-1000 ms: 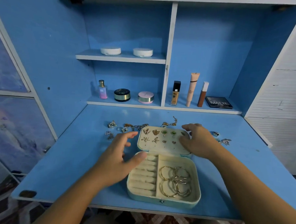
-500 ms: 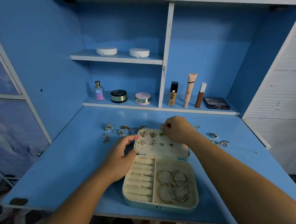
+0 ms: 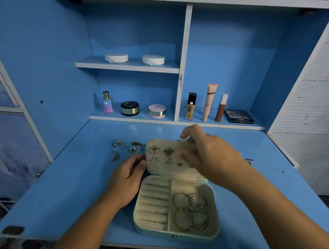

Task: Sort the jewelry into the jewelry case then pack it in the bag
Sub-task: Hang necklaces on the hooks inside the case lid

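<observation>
The jewelry case [image 3: 175, 233] sits open on the near middle of the blue desk [image 3: 61, 185], its lid [image 3: 165, 170] tipped up on the far side with small earrings [image 3: 154, 150] pinned across the lining. In the base a heap of bangles [image 3: 191, 211] fills the right compartment, and the ring rolls [image 3: 153, 201] on the left look unfilled. The left hand [image 3: 126, 177] is at the lid's left edge, thumb in front and fingers curled behind, seemingly pinching it steady. The right hand [image 3: 209, 155] arches over the lid's far right part, but it is blurred and I cannot tell whether it pinches a piece or just touches the lining. Loose rings [image 3: 117, 143] and a chain [image 3: 137, 144] lie just left of the lid, with more small pieces [image 3: 249, 160] beyond the right wrist. Cosmetics line the shelf [image 3: 133, 120] further back, and I see no bag. My worry is the lid: too hard a press from the right hand could push it backward or jolt the pinned earrings loose. The right forearm also passes close above the pieces on that side, so a careless sweep might scatter them towards the desk's edge. The chain looks bunched and may snag the rings when lifted.
</observation>
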Tool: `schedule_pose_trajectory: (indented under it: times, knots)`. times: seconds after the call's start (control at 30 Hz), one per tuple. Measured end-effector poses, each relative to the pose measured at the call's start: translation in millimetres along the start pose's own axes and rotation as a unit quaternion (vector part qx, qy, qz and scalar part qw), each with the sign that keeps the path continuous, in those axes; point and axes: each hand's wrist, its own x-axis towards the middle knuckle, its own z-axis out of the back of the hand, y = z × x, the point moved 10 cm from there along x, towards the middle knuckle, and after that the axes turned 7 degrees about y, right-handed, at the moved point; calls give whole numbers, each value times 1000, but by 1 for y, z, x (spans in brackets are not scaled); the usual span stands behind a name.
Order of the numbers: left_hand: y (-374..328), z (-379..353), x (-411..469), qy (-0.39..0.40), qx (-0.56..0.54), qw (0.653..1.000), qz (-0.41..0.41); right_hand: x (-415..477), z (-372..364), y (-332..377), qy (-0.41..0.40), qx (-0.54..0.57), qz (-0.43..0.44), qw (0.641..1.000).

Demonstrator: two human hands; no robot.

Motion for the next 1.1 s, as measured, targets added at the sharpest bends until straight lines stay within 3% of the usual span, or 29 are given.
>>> schedule_pose_trajectory:
  times: [0.3, 0.57, 0.73, 0.87, 1.0, 1.1]
  knots:
    - [9, -4, 2, 14, -45, 999, 25, -74, -34, 27, -62, -44, 132, 988]
    - [2, -1, -2, -10, 4, 1000, 21, -92, -48, 18, -63, 10, 123, 990]
    - [2, -1, 1, -13, 6, 1000, 27, -97, -29, -3, -25, 145, 97, 984]
    - [0, 1, 14, 0, 16, 999, 47, -71, -17, -49, -41, 190, 30, 981]
    - [-6, -2, 36, 24, 80, 995, 59, -19, -29, -127, -11, 94, -113, 989]
    - [-7, -4, 47, 20, 107, 993, 54, 16, -37, -182, 38, 25, -219, 975]
